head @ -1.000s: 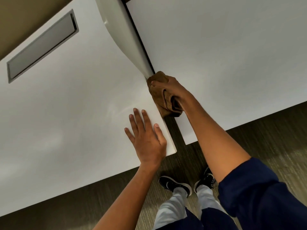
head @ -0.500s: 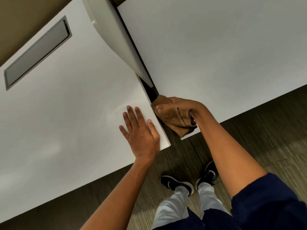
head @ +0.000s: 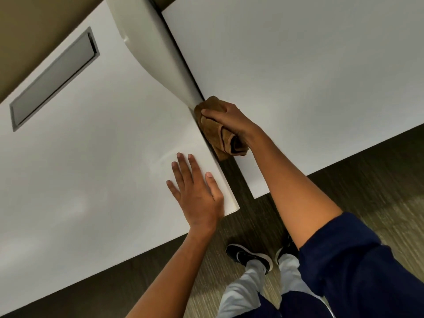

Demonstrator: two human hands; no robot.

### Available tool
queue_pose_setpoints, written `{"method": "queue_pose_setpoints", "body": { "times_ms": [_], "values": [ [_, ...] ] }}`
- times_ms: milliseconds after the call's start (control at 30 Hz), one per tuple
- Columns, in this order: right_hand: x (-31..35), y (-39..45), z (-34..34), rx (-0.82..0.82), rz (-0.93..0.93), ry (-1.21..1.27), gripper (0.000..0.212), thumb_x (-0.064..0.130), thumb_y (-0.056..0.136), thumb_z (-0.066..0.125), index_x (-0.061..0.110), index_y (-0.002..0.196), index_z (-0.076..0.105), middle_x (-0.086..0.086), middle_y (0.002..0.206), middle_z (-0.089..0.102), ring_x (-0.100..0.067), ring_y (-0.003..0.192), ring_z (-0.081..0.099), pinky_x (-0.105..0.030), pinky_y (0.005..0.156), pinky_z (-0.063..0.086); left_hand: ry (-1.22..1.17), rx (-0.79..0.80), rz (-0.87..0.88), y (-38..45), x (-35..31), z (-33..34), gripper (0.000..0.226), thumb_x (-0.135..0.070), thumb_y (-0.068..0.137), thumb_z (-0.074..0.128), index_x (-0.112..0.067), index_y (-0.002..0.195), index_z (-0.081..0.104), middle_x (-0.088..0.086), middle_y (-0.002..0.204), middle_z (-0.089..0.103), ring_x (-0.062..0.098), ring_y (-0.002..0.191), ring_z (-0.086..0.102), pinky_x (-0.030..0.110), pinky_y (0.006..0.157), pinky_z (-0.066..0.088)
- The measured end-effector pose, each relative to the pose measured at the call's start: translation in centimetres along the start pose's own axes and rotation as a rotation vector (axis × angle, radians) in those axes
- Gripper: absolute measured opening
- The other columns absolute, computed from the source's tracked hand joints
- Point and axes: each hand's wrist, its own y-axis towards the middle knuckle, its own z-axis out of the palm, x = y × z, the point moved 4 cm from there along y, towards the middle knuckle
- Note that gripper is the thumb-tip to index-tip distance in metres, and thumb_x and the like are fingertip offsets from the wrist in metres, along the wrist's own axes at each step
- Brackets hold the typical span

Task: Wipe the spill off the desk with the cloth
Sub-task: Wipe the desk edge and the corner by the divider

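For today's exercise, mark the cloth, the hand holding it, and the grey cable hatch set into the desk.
cloth (head: 216, 136), head view: the brown fold below the fingers.
right hand (head: 230, 119), head view: the back of the hand.
cable hatch (head: 54, 80), head view: middle of its grey lid.

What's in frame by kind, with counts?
Desk tops: 2, left and right
Divider panel: 1
Cable hatch: 1
Cloth: 1
Hands: 2, left and right
Shoes: 2, and
Total: 9

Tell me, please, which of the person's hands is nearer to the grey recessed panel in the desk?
Left. The left hand lies flat on the same desk as the grey recessed panel, below and right of it. The right hand grips the cloth at the gap, farther right.
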Motion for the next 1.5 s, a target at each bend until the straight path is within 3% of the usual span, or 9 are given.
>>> {"method": "queue_pose_setpoints", "body": {
  "times_ms": [267,500,700,833,967,1067,1167,1333,1500],
  "values": [
    [-1.6,1.4,1.1,-0.038,0.068,0.238,0.047,0.032,0.093,0.067,0.011,0.134,0.057,-0.004,0.114,0.068,-0.016,0.103,0.066,-0.019,0.082,0.052,0.002,-0.017,0.015,-0.1,0.0,0.1,0.067,-0.040,0.101,0.022,-0.019,0.160,-0.001,0.000,0.168,-0.012,0.019,0.154,-0.014,0.055,0.124,-0.001],
    [-0.6,0.6,0.8,0.032,0.086,-0.040,0.049,0.038,0.092,0.067,0.017,0.136,0.057,-0.001,0.116,0.066,-0.009,0.096,0.064,-0.016,0.075,0.047,0.001,-0.004,0.009,-0.1,0.0,0.0,0.068,-0.038,0.101,0.025,-0.018,0.160,-0.001,0.001,0.168,-0.013,0.019,0.154,-0.015,0.056,0.123,-0.001],
    [-1.0,-1.2,-0.1,0.133,0.145,-0.175,0.043,0.039,0.092,0.066,0.015,0.127,0.062,-0.010,0.116,0.069,-0.024,0.107,0.066,-0.034,0.099,0.051,-0.002,0.005,0.011,-0.1,-0.1,0.0,0.067,-0.039,0.101,0.023,-0.019,0.160,-0.001,0.000,0.168,-0.013,0.018,0.154,-0.014,0.055,0.124,-0.002],
    [-3.0,-3.2,-0.4,0.150,0.201,-0.132,0.052,0.041,0.089,0.069,0.017,0.133,0.058,-0.006,0.115,0.067,-0.018,0.102,0.065,-0.027,0.088,0.052,0.002,0.001,0.009,-0.1,-0.1,0.0,0.067,-0.039,0.101,0.025,-0.019,0.160,-0.001,0.000,0.168,-0.013,0.018,0.154,-0.014,0.054,0.124,-0.002],
    [-2.7,-3.1,0.6,0.038,0.096,-0.057,0.054,0.042,0.088,0.070,0.020,0.135,0.055,0.005,0.111,0.065,-0.008,0.099,0.064,-0.020,0.079,0.051,-0.003,-0.004,0.006,-0.1,-0.1,0.0,0.066,-0.040,0.101,0.023,-0.019,0.160,0.000,0.000,0.168,-0.011,0.018,0.154,-0.013,0.054,0.124,-0.002],
    [-1.2,-1.2,1.7,-0.084,0.013,-0.003,0.055,0.039,0.090,0.068,0.015,0.138,0.053,-0.003,0.124,0.064,-0.019,0.113,0.062,-0.031,0.097,0.051,0.007,-0.002,0.006,-0.1,-0.1,0.1,0.066,-0.041,0.101,0.021,-0.020,0.160,-0.001,-0.001,0.168,-0.012,0.017,0.154,-0.014,0.054,0.124,-0.003],
    [-0.9,0.1,2.1,-0.071,0.036,0.045,0.053,0.034,0.093,0.067,0.009,0.138,0.053,-0.012,0.129,0.063,-0.024,0.116,0.061,-0.036,0.106,0.047,0.016,-0.002,0.009,-0.1,0.0,0.1,0.067,-0.041,0.101,0.020,-0.020,0.160,-0.001,0.000,0.167,-0.013,0.018,0.154,-0.015,0.053,0.124,-0.003],
    [-3.0,-2.0,1.5,-0.021,0.082,0.119,0.055,0.034,0.092,0.068,0.009,0.138,0.052,-0.014,0.127,0.064,-0.025,0.114,0.064,-0.037,0.103,0.050,0.011,0.001,0.003,-0.1,0.0,0.1,0.066,-0.041,0.101,0.021,-0.020,0.160,-0.001,-0.001,0.167,-0.013,0.018,0.154,-0.015,0.053,0.124,-0.004],
    [-7.0,-8.1,0.7,0.043,0.090,0.130,0.054,0.041,0.087,0.073,0.019,0.134,0.057,0.000,0.118,0.068,-0.009,0.104,0.068,-0.019,0.084,0.054,0.008,0.005,0.004,0.0,-0.2,0.0,0.066,-0.044,0.100,0.014,-0.020,0.160,0.000,-0.001,0.168,-0.011,0.017,0.154,-0.014,0.053,0.124,-0.004]
  ]
}}
